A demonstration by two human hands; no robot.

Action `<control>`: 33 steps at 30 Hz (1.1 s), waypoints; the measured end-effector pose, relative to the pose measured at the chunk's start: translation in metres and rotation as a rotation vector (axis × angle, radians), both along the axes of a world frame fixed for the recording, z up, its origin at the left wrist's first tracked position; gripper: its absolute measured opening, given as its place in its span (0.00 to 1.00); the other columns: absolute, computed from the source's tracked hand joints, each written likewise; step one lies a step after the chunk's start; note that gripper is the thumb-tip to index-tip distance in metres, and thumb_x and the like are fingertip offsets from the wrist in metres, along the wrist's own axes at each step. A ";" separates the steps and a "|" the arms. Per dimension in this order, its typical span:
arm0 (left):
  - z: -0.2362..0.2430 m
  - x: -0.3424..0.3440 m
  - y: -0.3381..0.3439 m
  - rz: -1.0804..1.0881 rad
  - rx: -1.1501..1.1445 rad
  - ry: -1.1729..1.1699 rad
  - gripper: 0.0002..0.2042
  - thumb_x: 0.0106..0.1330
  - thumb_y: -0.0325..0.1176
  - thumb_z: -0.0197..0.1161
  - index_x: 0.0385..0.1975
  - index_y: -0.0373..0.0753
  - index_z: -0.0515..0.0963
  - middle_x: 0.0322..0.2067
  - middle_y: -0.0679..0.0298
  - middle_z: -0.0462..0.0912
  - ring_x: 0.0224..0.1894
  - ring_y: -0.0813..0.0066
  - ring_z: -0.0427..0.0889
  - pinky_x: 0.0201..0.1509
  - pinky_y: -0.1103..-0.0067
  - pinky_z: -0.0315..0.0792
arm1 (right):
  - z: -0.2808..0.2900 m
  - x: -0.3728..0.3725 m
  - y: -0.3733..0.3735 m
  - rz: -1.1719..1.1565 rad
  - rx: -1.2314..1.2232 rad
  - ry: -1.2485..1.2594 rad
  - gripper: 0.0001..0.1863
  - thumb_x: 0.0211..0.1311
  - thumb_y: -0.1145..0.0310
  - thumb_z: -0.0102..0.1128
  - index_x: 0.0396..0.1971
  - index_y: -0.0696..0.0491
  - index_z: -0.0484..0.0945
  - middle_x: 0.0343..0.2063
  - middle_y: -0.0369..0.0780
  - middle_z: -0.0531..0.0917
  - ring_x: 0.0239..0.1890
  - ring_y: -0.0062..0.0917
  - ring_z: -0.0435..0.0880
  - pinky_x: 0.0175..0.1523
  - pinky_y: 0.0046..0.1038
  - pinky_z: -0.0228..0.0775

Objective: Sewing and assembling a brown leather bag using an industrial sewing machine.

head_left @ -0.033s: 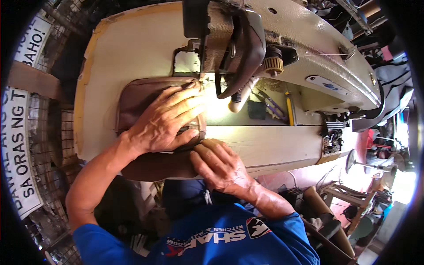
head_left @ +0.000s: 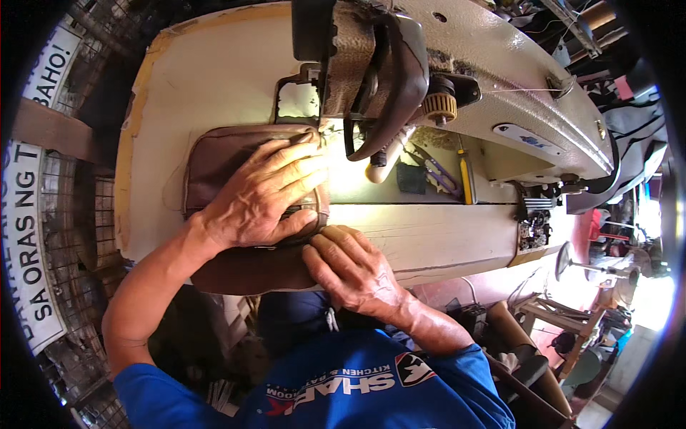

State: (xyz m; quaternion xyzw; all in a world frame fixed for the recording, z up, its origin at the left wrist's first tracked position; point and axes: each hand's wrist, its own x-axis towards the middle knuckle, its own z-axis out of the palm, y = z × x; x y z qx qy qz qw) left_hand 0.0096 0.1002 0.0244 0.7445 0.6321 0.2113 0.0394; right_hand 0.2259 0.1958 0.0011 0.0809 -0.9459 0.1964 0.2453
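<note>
A brown leather piece with a rounded corner (head_left: 214, 154), like a bag or pouch, lies on the sewing machine bed, its near part (head_left: 250, 272) reaching the table's front edge. My left hand (head_left: 261, 193) presses flat on it, fingers stretched toward the brightly lit needle area and thumb apart. At the piece's near right edge, my right hand (head_left: 357, 275) has its fingers bent over and closed on the brown material. Its fingertips are partly hidden. Just beyond my left fingertips stands the sewing machine head (head_left: 393, 71). The needle itself cannot be made out.
Under the machine arm (head_left: 529, 93) lie a yellow-handled screwdriver (head_left: 467, 177), a purple-handled tool (head_left: 443, 179) and a small dark pad (head_left: 411, 179). A bobbin winder (head_left: 536, 225) sits at the table's right. Wire mesh with signs (head_left: 43, 250) stands left.
The whole view has shifted very slightly. Both hands stay in the same places on the brown leather piece.
</note>
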 end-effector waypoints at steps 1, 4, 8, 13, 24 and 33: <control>0.001 -0.002 -0.002 -0.003 0.016 0.010 0.24 0.67 0.44 0.60 0.56 0.32 0.77 0.61 0.50 0.77 0.68 0.53 0.70 0.72 0.57 0.61 | 0.001 -0.002 -0.002 0.005 -0.007 -0.004 0.25 0.48 0.69 0.61 0.50 0.60 0.75 0.46 0.48 0.81 0.51 0.38 0.82 0.60 0.41 0.75; -0.004 -0.005 -0.002 0.006 0.014 0.027 0.24 0.68 0.45 0.59 0.55 0.32 0.78 0.60 0.50 0.77 0.68 0.53 0.70 0.72 0.57 0.61 | 0.003 -0.003 -0.001 0.006 -0.028 -0.007 0.25 0.47 0.70 0.61 0.49 0.60 0.76 0.46 0.49 0.81 0.51 0.41 0.83 0.60 0.44 0.76; 0.003 -0.003 0.001 -0.059 0.012 0.081 0.22 0.68 0.47 0.61 0.55 0.37 0.79 0.59 0.55 0.78 0.68 0.55 0.71 0.75 0.54 0.58 | 0.005 0.000 0.001 -0.024 -0.023 -0.022 0.24 0.49 0.69 0.60 0.49 0.60 0.75 0.46 0.47 0.81 0.52 0.39 0.82 0.61 0.42 0.74; 0.010 -0.002 -0.001 -0.142 0.029 0.134 0.20 0.64 0.44 0.67 0.51 0.39 0.81 0.53 0.60 0.81 0.63 0.62 0.75 0.74 0.53 0.61 | 0.001 0.002 0.004 -0.046 0.031 0.062 0.22 0.48 0.69 0.60 0.46 0.58 0.77 0.43 0.45 0.83 0.52 0.36 0.83 0.62 0.39 0.74; 0.004 0.001 -0.002 -0.081 0.124 0.138 0.14 0.63 0.35 0.64 0.45 0.36 0.81 0.48 0.57 0.82 0.58 0.60 0.78 0.71 0.55 0.65 | -0.002 0.005 0.002 -0.045 0.047 0.113 0.22 0.46 0.69 0.60 0.46 0.58 0.78 0.45 0.44 0.84 0.54 0.35 0.83 0.60 0.36 0.76; 0.004 0.004 -0.003 -0.046 0.139 0.156 0.12 0.62 0.34 0.64 0.41 0.35 0.81 0.46 0.57 0.82 0.57 0.60 0.79 0.71 0.56 0.66 | -0.001 0.004 0.004 -0.005 0.030 0.096 0.22 0.47 0.69 0.60 0.46 0.58 0.78 0.45 0.45 0.83 0.53 0.36 0.83 0.57 0.36 0.77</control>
